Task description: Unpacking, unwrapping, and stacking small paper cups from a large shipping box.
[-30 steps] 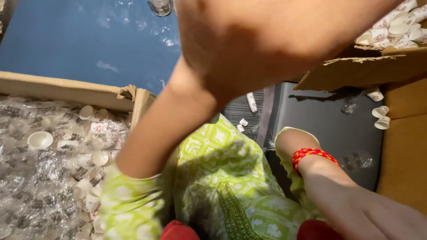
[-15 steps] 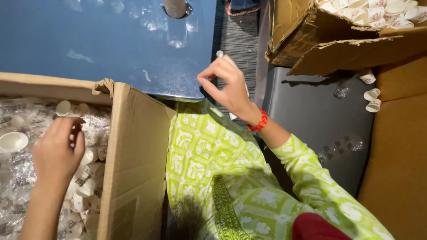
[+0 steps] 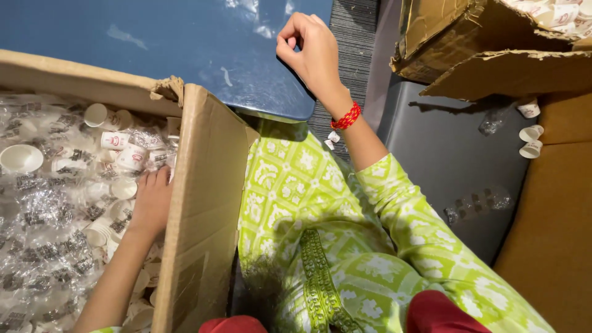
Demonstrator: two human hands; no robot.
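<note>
Small white cups (image 3: 117, 140) with red marks lie jumbled among clear crinkled wrappers (image 3: 43, 209) in the open cardboard box (image 3: 203, 203) at the left of the frame, pointing every way. The left hand (image 3: 151, 200) rests flat on them just inside the box's right wall, fingers loosely together. The right hand (image 3: 314, 52), at upper centre over the blue worktop (image 3: 154, 43) edge, pinches thumb to forefinger; whether it holds anything I cannot tell. A second torn box (image 3: 493, 55) with cups sits upper right.
</note>
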